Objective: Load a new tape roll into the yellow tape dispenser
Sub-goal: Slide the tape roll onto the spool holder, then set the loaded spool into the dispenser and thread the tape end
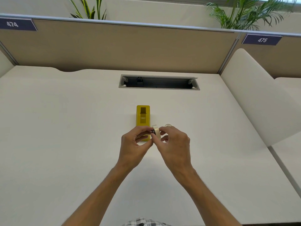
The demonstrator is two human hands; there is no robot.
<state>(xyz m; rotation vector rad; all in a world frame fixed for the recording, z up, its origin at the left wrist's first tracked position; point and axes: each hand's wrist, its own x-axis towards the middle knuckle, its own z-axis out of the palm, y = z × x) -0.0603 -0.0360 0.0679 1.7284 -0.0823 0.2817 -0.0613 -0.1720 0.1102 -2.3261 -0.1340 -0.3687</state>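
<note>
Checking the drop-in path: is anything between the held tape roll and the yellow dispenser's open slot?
Nothing visible. The tape roll, pinched by left hand and right hand, sits just near the yellow dispenser; its slot looks open.

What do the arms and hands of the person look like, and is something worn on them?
The left hand and right hand are bare: no gloves, rings or watch visible. Both forearms are uncovered, with no sleeves in view. At the bottom edge, a grey-and-white checked garment shows.
</note>
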